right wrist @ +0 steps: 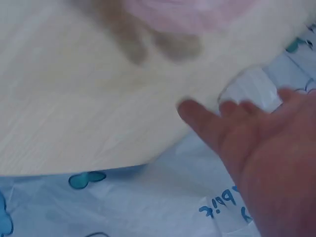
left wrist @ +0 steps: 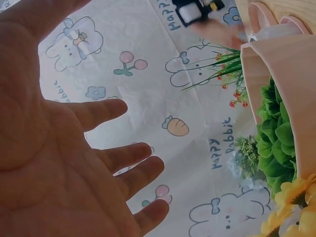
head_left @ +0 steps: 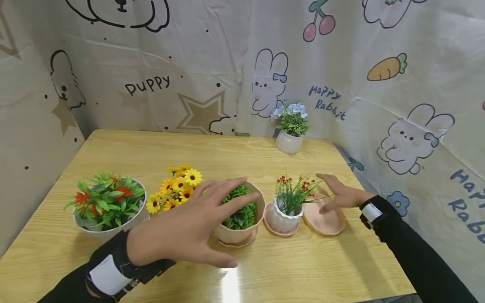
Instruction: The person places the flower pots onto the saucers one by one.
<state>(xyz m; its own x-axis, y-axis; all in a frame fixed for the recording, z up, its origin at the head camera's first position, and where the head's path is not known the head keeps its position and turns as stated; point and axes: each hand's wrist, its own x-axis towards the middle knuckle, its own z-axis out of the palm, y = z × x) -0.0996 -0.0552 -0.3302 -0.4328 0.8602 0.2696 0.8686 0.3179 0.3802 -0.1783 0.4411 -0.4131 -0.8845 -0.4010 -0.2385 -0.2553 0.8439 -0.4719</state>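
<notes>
My left hand (head_left: pixel 185 221), fingers spread and thumb apart, hovers over the near left side of a beige scalloped flowerpot (head_left: pixel 259 204). Leafy green foliage (head_left: pixel 242 215) fills this pot, which stands on a pink saucer. In the left wrist view the palm (left wrist: pixel 59 148) faces the pot's side, with nothing held. Over a second pink saucer (head_left: pixel 326 223) reaches my right hand (head_left: pixel 344 196), fingers extended and holding nothing. Between the hands, a small white pot (head_left: pixel 286 219) of red flowers (head_left: pixel 299 189) sits on its own pink saucer (head_left: pixel 272 225).
A wide white pot (head_left: pixel 142 210) with orange-red flowers stands at the left of the wooden table (head_left: pixel 182 147). Yellow flowers (head_left: pixel 176 187) show beside it, their base hidden by my left arm. A white pot (head_left: pixel 289 143) of blue flowers stands by the back curtain (head_left: pixel 212 50).
</notes>
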